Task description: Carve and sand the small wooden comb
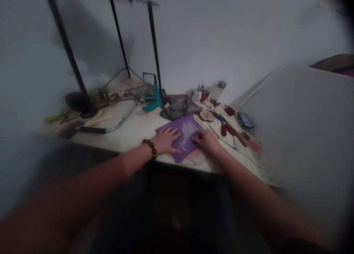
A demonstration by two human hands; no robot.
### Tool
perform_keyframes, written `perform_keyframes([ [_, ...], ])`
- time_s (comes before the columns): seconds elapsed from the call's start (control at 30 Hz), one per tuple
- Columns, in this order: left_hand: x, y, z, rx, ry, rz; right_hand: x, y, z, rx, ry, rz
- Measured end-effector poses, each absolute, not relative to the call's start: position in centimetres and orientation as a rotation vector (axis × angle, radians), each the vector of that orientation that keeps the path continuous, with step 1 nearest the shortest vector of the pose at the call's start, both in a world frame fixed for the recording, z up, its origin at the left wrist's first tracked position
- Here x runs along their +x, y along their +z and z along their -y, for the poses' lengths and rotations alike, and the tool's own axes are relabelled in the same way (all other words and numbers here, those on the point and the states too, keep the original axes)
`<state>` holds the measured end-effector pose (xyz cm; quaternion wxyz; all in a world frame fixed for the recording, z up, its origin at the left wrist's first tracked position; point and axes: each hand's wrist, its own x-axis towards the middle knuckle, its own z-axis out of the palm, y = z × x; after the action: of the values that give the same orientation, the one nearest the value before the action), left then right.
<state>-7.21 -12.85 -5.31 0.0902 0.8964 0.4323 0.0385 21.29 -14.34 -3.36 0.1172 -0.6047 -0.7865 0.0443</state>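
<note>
- The purple sheet [187, 139] lies flat on the pale table [143, 123], turned askew, with whitish smears across its middle.
- The left hand [166, 140] rests palm down on the sheet's left part, fingers spread wide, gripping nothing; its pressure should pin the sheet well if the palm stays flat and the fingertips stay outside the smears.
- The right hand [207, 140] is at the sheet's right side, fingers curled in; I cannot tell how tightly they close or whether they hold something small.
- Short, even strokes with light pressure would probably suit this hand best, without pushing the sheet's edge up into a crease.
- Both forearms reach in from the sheet's near side, angled towards each other; a dark bracelet [151, 148] circles the left wrist.
- Just beyond the sheet sit a grey lump [177, 109] and a wood slice [206, 115], worth leaving clear of the right hand's strokes.
</note>
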Motion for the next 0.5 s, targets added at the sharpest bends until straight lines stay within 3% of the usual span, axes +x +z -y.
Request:
perform_keyframes([
  [0.5,-7.4,-6.0,12.5,2.667,0.151,-1.270,24.1,-3.6,11.6,-1.601,0.203,2.362],
])
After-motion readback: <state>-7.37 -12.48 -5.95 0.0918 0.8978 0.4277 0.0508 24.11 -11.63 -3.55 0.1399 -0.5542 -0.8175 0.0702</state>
